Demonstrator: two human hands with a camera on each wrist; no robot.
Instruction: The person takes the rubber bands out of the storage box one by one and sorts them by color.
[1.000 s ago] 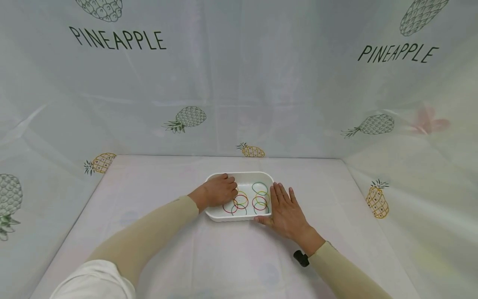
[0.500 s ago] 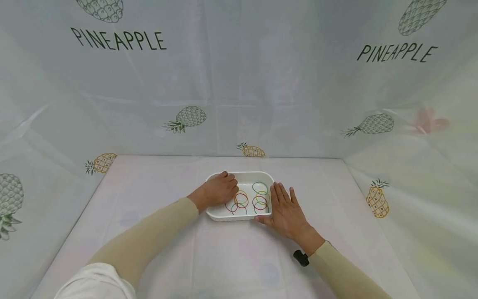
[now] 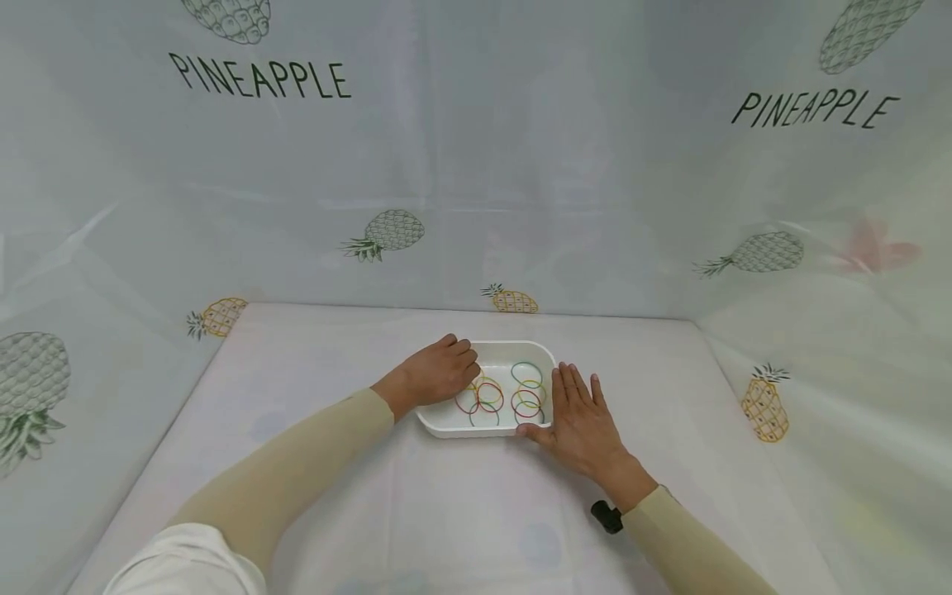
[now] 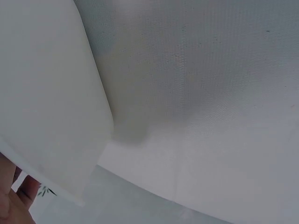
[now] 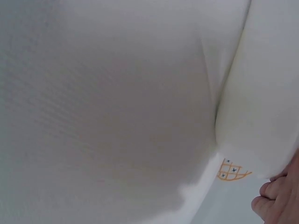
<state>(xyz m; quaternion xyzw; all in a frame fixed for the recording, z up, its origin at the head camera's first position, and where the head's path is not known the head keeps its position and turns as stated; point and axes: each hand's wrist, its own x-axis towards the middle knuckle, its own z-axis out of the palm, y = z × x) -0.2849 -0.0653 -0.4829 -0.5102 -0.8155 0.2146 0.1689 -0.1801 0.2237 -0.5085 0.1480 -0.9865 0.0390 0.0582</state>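
A shallow white rectangular plastic tray (image 3: 487, 429) is set near the middle of the tabletop, its long axis running left to right, a little closer to the far edge than to the near one. Thin coloured rubber bands (image 3: 506, 395) in red, yellow, green and blue are scattered flat across its floor in two loose clusters.

The left hand (image 3: 439, 372) is laid over the tray's left rim, fingers curled inward, the fingertips brought down at the left cluster; whether a band is actually pinched cannot be told. The bands lie just to the right of and beneath those fingertips, so this hand is the nearer one.

The right hand (image 3: 583, 421) is pressed flat on the white cloth-covered tabletop (image 3: 335, 512) against the tray's right wall, fingers straight and close together, thumb at the near right corner.

Nothing else is seen between hands and bands; only the tray's low rim stands in the way. A pineapple-printed curtain (image 3: 476, 165) is hung behind and at both sides.
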